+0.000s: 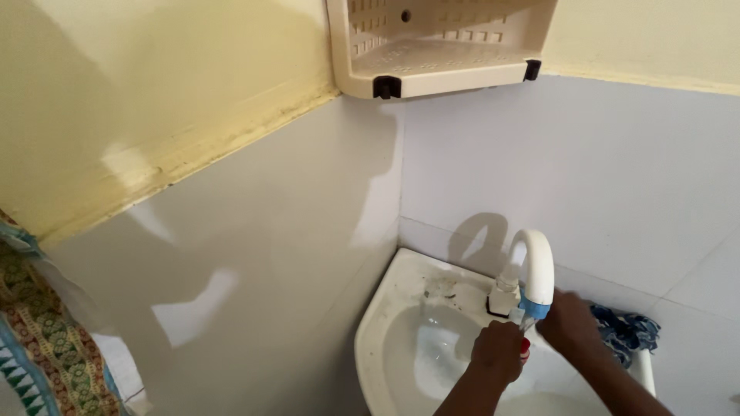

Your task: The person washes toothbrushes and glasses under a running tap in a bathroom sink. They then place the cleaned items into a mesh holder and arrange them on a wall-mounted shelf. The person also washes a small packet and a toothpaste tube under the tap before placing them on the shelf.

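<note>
A small white corner sink (385, 323) sits at the bottom, with a white curved faucet (537, 266) that has a blue band near its spout. My left hand (497, 353) is closed around a small object with a white and red end, held under the spout. My right hand (569, 320) rests against the faucet's spout end, fingers wrapped at the blue band. What exactly the left hand holds is mostly hidden by the fingers.
A cream plastic corner shelf (432, 54) hangs high in the wall corner. A blue patterned cloth (628, 331) lies on the sink's right edge. Patterned fabric (38, 339) hangs at the far left. White tiled walls meet behind the sink.
</note>
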